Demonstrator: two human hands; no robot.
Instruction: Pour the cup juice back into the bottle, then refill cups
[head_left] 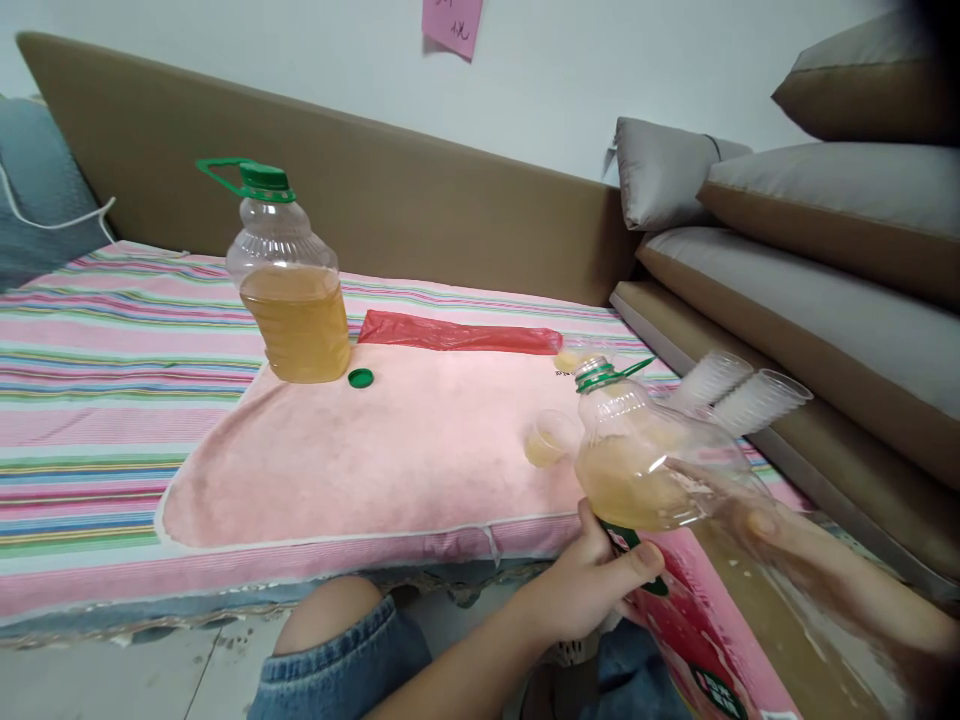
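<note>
A large clear plastic bottle (667, 460) with pale yellow liquid and a pink-red label lies tilted above the mat's right front edge, its uncapped neck pointing up and left. From below, my left hand (607, 585) grips its side near the label. My right hand (757, 520) is on the bottle's far side, fingers partly seen through the plastic. Left of the bottle stands a small clear cup (550, 440) with some yellow liquid. Another cup (574, 358) with liquid is partly hidden behind the neck. A green cap (361, 378) lies on the pink mat (337, 450).
A second big bottle (300, 320), green-capped and part full, stands at the mat's back left. Red plastic film (457, 333) stretches along the back edge. Stacked clear cups (761, 400) lie at right, beside piled cushions (810, 280). A brown headboard (420, 200) rises behind.
</note>
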